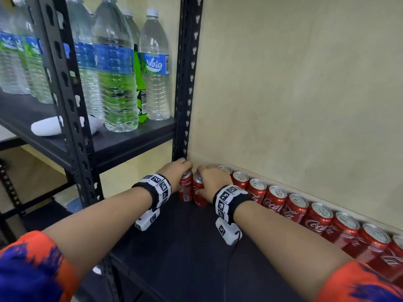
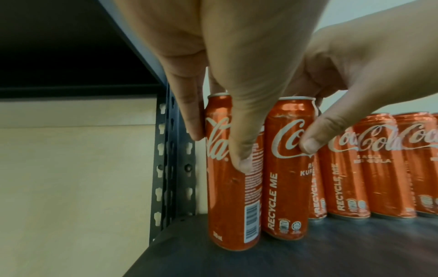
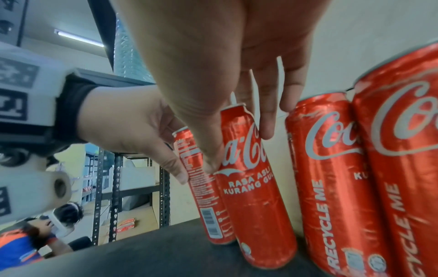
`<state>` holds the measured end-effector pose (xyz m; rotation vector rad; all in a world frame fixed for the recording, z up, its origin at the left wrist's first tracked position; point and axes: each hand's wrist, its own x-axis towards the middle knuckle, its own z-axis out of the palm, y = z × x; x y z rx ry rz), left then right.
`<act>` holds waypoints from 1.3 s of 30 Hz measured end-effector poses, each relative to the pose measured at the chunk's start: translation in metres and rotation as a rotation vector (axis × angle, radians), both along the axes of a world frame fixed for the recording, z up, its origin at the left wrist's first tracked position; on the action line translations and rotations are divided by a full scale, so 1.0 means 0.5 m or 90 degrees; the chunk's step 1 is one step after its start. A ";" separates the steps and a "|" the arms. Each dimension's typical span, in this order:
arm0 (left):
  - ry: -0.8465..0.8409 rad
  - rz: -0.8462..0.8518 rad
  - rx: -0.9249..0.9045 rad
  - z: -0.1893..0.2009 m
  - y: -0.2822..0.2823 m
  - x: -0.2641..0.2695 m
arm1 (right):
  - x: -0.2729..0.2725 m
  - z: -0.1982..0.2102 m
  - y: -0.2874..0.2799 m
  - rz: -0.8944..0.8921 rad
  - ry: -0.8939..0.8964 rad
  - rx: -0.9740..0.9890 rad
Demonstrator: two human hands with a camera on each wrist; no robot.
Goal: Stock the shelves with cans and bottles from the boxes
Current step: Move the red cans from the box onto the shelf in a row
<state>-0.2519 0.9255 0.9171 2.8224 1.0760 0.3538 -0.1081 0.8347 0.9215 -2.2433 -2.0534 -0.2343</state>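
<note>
Two red Coca-Cola cans stand side by side at the far left corner of the dark shelf [image 1: 185, 247]. My left hand [image 1: 179, 169] grips the left can [image 1: 186, 191] from above, with thumb and fingers down its sides. In the left wrist view the left hand [image 2: 217, 148] pinches this left can [image 2: 227, 196] next to the black post. My right hand [image 1: 211, 182] grips the right can [image 1: 198, 194] the same way. The right wrist view shows the right hand [image 3: 238, 148] around the right can [image 3: 255, 206], with the left can [image 3: 208, 206] beside it. Both cans stand upright with their bases on the shelf.
A row of red cans [image 1: 296, 208] lines the beige wall [image 1: 294, 94] to the right. A black perforated post [image 1: 185, 83] stands at the corner. On the upper shelf at left stand water bottles [image 1: 115, 68], a green bottle [image 1: 140, 94] and a white object [image 1: 46, 126].
</note>
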 end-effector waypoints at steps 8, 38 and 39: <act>-0.040 -0.030 -0.038 -0.007 0.066 0.026 | -0.001 -0.030 0.035 -0.083 -0.121 0.029; -0.161 -0.010 0.010 -0.073 0.082 0.069 | 0.015 -0.055 0.045 -0.142 -0.042 0.089; -0.156 -0.008 0.006 -0.069 0.077 0.065 | 0.013 -0.051 0.039 -0.139 -0.020 0.083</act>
